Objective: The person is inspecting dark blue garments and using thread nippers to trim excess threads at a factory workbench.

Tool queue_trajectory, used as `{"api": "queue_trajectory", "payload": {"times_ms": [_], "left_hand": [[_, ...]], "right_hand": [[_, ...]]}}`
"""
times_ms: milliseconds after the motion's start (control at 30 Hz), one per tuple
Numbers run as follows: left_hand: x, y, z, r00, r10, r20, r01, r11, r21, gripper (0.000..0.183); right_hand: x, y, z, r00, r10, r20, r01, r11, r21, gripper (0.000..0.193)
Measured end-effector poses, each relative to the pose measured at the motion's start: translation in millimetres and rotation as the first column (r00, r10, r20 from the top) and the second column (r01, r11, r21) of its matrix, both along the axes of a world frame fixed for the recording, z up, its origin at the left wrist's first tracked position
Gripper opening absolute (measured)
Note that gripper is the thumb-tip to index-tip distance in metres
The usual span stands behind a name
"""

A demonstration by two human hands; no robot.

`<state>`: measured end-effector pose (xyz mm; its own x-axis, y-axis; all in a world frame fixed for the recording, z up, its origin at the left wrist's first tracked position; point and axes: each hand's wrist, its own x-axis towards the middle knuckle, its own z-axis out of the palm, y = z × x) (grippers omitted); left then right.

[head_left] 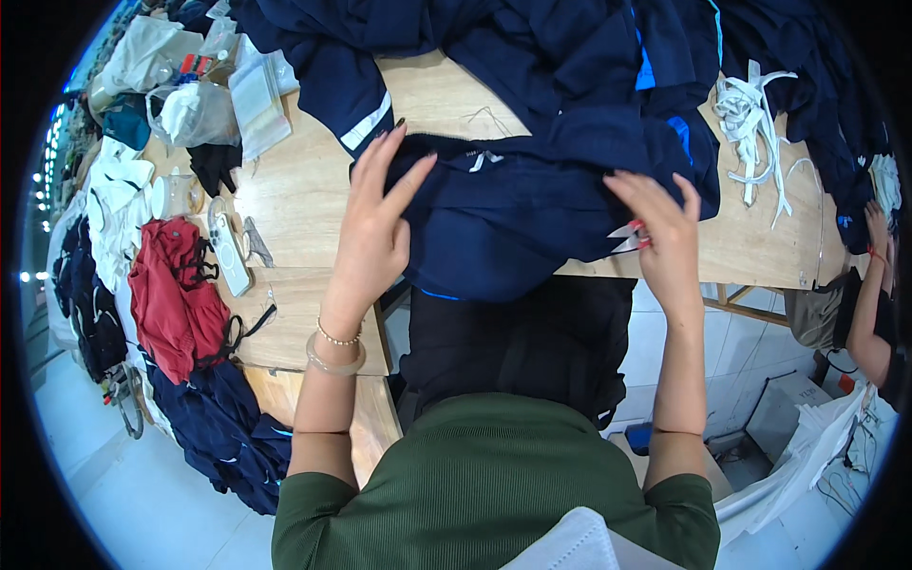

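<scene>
A navy garment (503, 218) is being kept spread at the near edge of the table (285, 223), in front of the person, and a part of it is hanging over this edge. At its top, a small white piece (484, 161) is being seen. The garment's left end is being covered by the left hand (378, 209), whose fingers are being held apart; whether some cloth is being pinched there cannot be told. By the right hand (668, 223), the snips (629, 237) are being held against the palm, with the blades pointing left, while the fingers are being extended over the garment's right side.

Behind, the table is being covered by a navy pile (560, 57). To the right of it, white straps (750, 123) are lying. On the left, a phone (229, 255) is lying just beside a red garment (176, 294), and plastic bags (258, 104) are lying farther away. At the far right, another person's hand (876, 228) is being seen near dark cloth (848, 204).
</scene>
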<state>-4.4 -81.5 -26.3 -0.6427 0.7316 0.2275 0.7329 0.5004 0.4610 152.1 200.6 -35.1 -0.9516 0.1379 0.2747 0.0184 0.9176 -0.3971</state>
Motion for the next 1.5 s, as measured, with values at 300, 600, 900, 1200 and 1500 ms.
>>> {"api": "queue_trajectory", "payload": {"times_ms": [300,600,900,1200,1500], "left_hand": [[-9.7,69.6,-87.2,0.869,-0.075,0.49,-0.215,0.834,0.508,0.026],[-12.0,69.6,-67.5,0.957,-0.237,0.167,0.187,0.945,0.268,0.032],[-17.4,68.3,-70.3,0.982,-0.025,0.188,-0.073,0.865,0.496,0.005],[-13.7,65.3,-40.7,0.937,0.124,0.328,-0.277,0.834,0.477,0.011],[-14.7,75.5,-57.9,0.968,-0.117,0.224,0.047,0.954,0.295,0.015]], "right_hand": [[-89.0,-20.0,-58.7,0.994,-0.015,-0.108,-0.104,0.162,-0.981,0.02],[-90.6,-10.0,-74.9,0.989,-0.07,-0.131,-0.122,0.13,-0.984,0.02],[-92.6,-11.2,-71.7,0.99,-0.081,-0.112,-0.102,0.12,-0.987,0.019],[-91.7,-12.1,-71.3,0.991,-0.09,-0.1,-0.085,0.157,-0.984,0.019],[-92.3,-10.9,-75.6,0.991,-0.06,-0.12,-0.11,0.145,-0.983,0.019]]}}
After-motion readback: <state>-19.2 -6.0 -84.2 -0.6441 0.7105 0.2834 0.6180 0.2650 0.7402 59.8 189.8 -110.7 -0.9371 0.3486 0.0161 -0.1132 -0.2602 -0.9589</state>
